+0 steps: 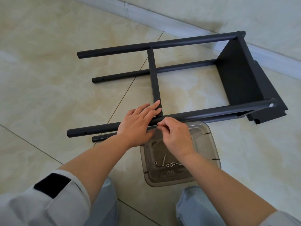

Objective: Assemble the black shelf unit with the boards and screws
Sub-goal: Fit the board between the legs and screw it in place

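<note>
The black shelf unit lies on its side on the tiled floor, with several round black posts running left to right. One board (241,74) is fixed at the right ends of the posts. A second board (154,79) stands edge-on between the far post (146,44) and the near post (211,111). My left hand (138,126) lies over the near post, fingers flat on the second board's lower end. My right hand (175,136) pinches something small at the near post, just under that board; the item itself is hidden by my fingers.
A clear plastic box (210,144) stands on the floor under my right hand, with a long screw (163,160) and several washers (169,165) inside. A wall and its skirting (179,25) run behind the unit. My knees are at the bottom edge.
</note>
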